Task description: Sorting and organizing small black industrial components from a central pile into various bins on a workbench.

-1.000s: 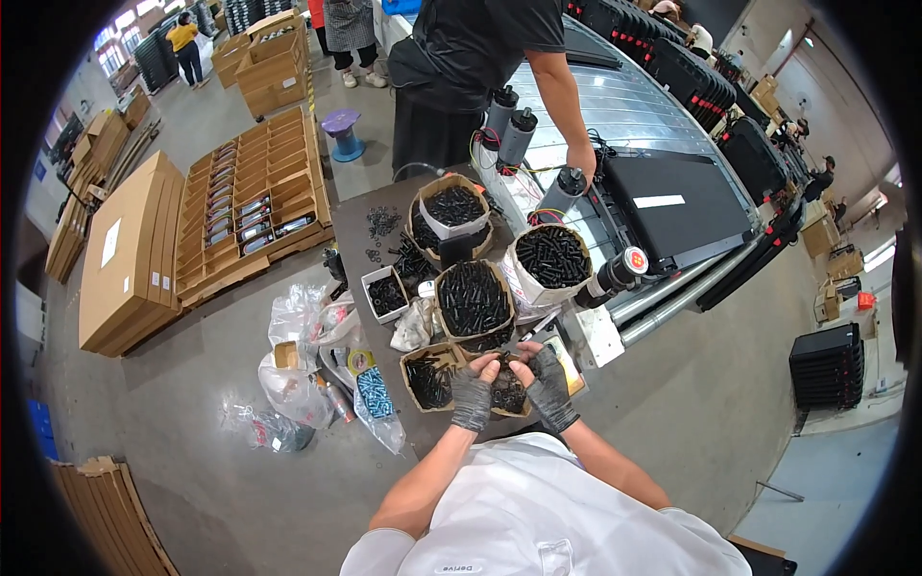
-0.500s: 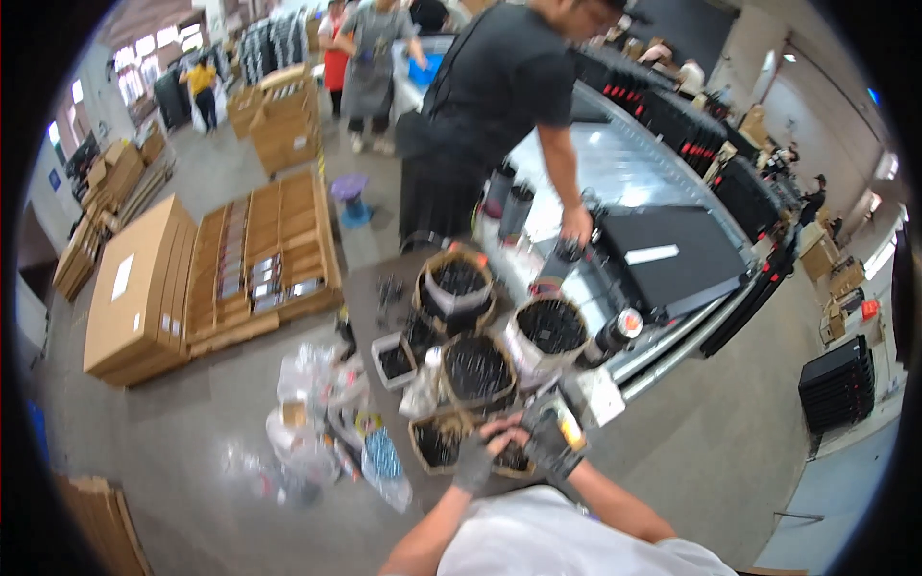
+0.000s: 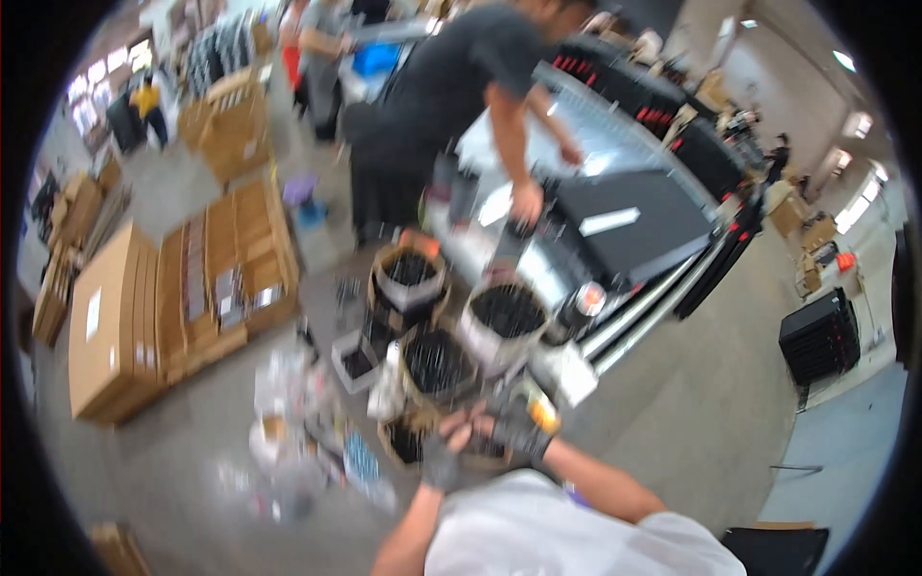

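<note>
Both my hands wear dark grey gloves with bare fingertips and meet over the front cardboard box (image 3: 401, 444), which holds small black parts. My left hand (image 3: 445, 459) has its fingers drawn together at the fingertips of my right hand (image 3: 517, 429). Anything between them is too blurred to make out. Beside the right hand shows a yellow-orange object (image 3: 545, 415); whether the hand grips it is unclear. Just beyond stand an open box of black strip-like parts (image 3: 437, 362), a white-lined tub of similar parts (image 3: 507, 312) and a smaller lined container (image 3: 408, 269).
Across the bench, a co-worker (image 3: 442, 82) in dark clothing reaches over a metal-topped table with a black panel (image 3: 634, 221). A white box (image 3: 567, 372) stands at the table corner. Plastic bags (image 3: 288, 422) lie at the left, near a partitioned carton (image 3: 230, 264).
The whole view has shifted, so the scene sits farther left and higher. My hands stay together over the front box. The co-worker's other hand now shows above the table.
</note>
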A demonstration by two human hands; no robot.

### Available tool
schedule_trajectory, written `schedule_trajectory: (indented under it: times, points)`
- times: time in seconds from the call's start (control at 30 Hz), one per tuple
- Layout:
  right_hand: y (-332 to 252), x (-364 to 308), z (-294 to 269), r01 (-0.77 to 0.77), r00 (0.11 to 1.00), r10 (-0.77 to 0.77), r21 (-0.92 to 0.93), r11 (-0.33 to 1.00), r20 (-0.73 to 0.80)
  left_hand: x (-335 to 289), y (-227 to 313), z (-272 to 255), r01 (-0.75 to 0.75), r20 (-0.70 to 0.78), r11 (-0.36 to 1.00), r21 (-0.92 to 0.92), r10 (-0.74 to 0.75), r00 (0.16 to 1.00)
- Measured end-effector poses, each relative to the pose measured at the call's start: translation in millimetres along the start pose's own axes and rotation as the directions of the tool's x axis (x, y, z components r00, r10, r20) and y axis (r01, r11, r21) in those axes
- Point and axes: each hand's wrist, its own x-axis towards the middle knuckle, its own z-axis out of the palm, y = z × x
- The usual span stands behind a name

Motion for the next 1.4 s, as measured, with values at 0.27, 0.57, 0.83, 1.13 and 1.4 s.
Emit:
schedule_trajectory:
  times: [0.27,0.57,0.83,1.13,1.4]
  points:
    - [26.5,69.7,-15.6,0.134,0.962,-0.235,-0.513,0.848,-0.136,-28.9,-37.6,-51.5,0.211,-0.205,0.976,-0.045,-0.216,0.955]
    - [56.3,141.4,-4.6,0.040,0.994,-0.098,-0.642,0.766,-0.055,-50.2,-62.6,-92.8,0.171,-0.348,0.984,-0.038,-0.174,0.921]
    - [78.6,162.0,-15.9,0.073,0.962,-0.217,-0.606,0.792,-0.167,-26.0,-83.8,-100.0,0.080,-0.319,0.997,-0.015,-0.080,0.944]
    - [66.1,142.3,-6.9,0.059,0.992,-0.121,-0.775,0.630,-0.023,-38.3,-29.3,-96.4,0.110,-0.217,0.899,0.424,-0.017,0.976]
    - [24.0,45.5,5.0,0.317,0.933,-0.360,-0.506,0.802,0.013,-13.3,-58.8,-135.6,-0.112,0.073,0.334,0.936,0.126,0.989]
